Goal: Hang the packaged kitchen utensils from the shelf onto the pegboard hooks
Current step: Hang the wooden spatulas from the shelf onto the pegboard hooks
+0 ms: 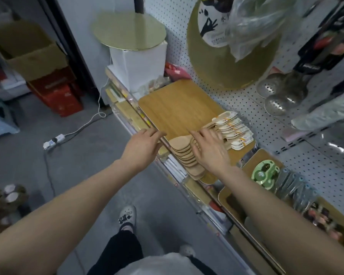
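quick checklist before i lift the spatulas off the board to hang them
1. Right hand on the stack of packaged wooden spatulas: ok, palm resting on the fanned stack, not yet gripping.
2. Left hand steadying the wooden board: ok, fingers at its front edge.
3. Header cards aligned for hooks: ok, fanned in a neat row.
4. Free hook on the pegboard: cannot tell, no bare hook visible.
5. Hang holes in the cards: cannot tell, too small.

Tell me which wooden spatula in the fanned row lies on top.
The spatula at the far end, nearest the left hand: its whole blade shows, while the others overlap.
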A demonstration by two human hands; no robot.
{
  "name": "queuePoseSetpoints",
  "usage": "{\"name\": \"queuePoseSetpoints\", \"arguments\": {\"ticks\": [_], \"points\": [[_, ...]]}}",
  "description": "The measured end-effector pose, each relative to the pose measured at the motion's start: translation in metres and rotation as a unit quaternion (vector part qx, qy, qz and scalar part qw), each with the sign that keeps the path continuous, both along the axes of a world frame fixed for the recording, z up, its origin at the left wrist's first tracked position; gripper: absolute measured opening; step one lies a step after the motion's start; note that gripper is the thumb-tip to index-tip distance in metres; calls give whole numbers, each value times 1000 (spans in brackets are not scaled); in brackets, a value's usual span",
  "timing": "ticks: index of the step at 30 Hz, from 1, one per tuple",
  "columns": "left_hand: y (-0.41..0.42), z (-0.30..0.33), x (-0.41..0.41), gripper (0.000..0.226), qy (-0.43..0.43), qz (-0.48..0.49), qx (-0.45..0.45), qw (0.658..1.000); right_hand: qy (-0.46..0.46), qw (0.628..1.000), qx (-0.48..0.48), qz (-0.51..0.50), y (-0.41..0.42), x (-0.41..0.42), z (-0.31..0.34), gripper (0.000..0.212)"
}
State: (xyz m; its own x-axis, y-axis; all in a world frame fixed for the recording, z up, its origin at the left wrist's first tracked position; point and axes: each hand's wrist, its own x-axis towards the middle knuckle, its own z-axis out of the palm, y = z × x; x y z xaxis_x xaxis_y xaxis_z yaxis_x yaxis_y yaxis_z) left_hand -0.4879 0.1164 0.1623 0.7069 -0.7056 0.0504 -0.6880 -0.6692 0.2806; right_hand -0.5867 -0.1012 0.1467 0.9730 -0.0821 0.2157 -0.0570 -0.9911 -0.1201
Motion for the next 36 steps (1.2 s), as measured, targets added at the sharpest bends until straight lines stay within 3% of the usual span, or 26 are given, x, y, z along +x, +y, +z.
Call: {"name": "queuePoseSetpoints", "arguments": {"ticks": [8,15,27,36], "points": [[-20,-45,92,40,44,-126,36,990,74,983,61,-154,22,29,-51,42],[-70,-102,127,41,78,-211,67,972,81,962,93,-242,-14,42,-93,44],[-209,-185,163,40,171,-233,66,955,133,944,105,-284,-107,90,-167,51],[-265,-228,161,48,274,-183,78,941,133,941,106,-292,-128,96,-189,46]]}}
